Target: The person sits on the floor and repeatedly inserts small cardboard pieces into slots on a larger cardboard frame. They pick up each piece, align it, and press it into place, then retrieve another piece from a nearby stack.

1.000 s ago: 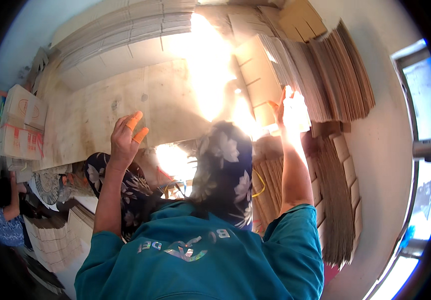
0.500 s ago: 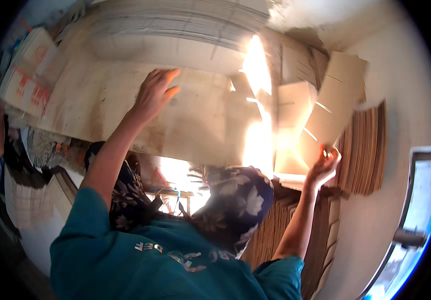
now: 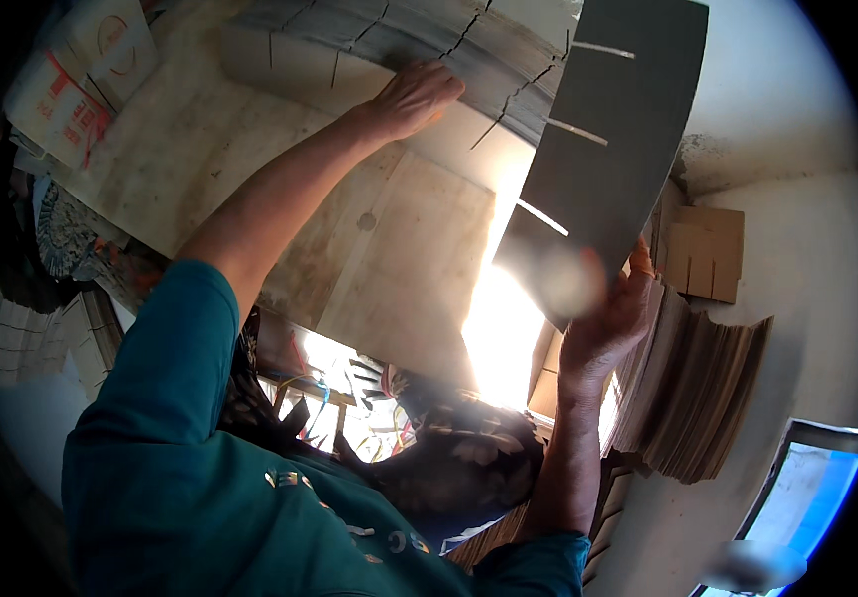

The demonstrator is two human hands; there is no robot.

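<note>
In my right hand (image 3: 608, 318) is a long grey cardboard strip (image 3: 613, 149) with several slots cut into one side. My thumb and fingers grip it by its near end, and it stands raised and tilted over the right of the table. My left hand (image 3: 414, 99) is closed, its fingers curled under at the upper edge of a pale slotted cardboard sheet (image 3: 300, 65). That sheet lies along the front of a tall stack of slotted cardboard (image 3: 399, 40) at the back. Whatever those fingers hold is hidden beneath the hand.
A wooden table (image 3: 349, 219) spreads before me, strongly sunlit at its right end. A printed carton (image 3: 76, 99) stands at the far left. On the right is a row of upright cardboard sheets (image 3: 698, 378), with a small brown cardboard piece (image 3: 708, 249) behind it, against the wall.
My right hand has lifted the cardboard strip from the right side and tilted it up. My left hand has moved away and to the right, to the back stack, and its fingers have closed.
</note>
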